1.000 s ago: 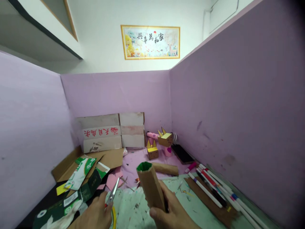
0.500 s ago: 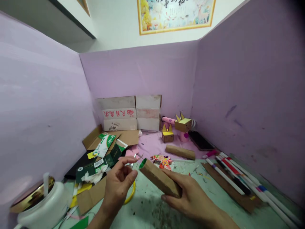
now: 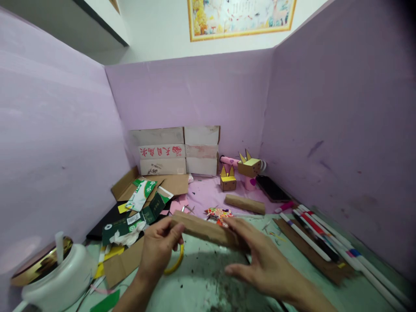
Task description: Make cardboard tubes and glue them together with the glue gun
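Observation:
A brown cardboard tube lies nearly level across the middle, in front of me. My left hand pinches its left end between thumb and fingers. At the right end, my right hand has its fingers stretched along the far side and its thumb well apart below, not closed round the tube. Below the tube, by my left hand, shows a yellow ring handle, the rest of it hidden. Just behind the tube sits a piece of bright flower-patterned material.
Another brown tube rests farther back, near two cardboard boxes with pointed ears, one box lower. A phone and several marker pens lie right. Left are cardboard scraps and a white pot.
The tube has swung from a slant to nearly level, hiding its green-lined opening. My left hand has taken hold of its left end, and my right hand's thumb has come away from it.

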A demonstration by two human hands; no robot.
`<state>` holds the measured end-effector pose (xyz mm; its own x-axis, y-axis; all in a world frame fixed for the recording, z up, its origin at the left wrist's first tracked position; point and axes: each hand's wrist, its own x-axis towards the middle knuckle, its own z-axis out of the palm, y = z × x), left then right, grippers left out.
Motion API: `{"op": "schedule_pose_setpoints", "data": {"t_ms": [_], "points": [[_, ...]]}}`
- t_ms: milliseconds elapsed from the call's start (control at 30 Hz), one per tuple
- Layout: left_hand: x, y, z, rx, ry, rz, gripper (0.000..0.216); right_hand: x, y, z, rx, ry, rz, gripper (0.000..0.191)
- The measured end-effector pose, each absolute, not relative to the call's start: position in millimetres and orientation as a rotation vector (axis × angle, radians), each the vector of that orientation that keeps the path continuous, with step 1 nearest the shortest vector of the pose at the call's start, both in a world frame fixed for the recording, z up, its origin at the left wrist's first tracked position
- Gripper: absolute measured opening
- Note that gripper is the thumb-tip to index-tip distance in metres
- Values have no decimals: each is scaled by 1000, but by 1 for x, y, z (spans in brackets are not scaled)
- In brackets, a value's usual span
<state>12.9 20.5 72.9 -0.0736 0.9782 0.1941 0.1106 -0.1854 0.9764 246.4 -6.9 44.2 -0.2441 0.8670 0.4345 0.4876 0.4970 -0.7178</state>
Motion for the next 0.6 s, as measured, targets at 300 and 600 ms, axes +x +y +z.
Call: {"op": "schedule_pose_setpoints", "data": {"t_ms": [300,600], "points": [[9,39,65,1003,1150,1629,42,254,18,46,-1311,-1189,759,49],[14,33,58,1075,1018,1443,41,255,14,49,-1096,-1074,1326,43]]}}
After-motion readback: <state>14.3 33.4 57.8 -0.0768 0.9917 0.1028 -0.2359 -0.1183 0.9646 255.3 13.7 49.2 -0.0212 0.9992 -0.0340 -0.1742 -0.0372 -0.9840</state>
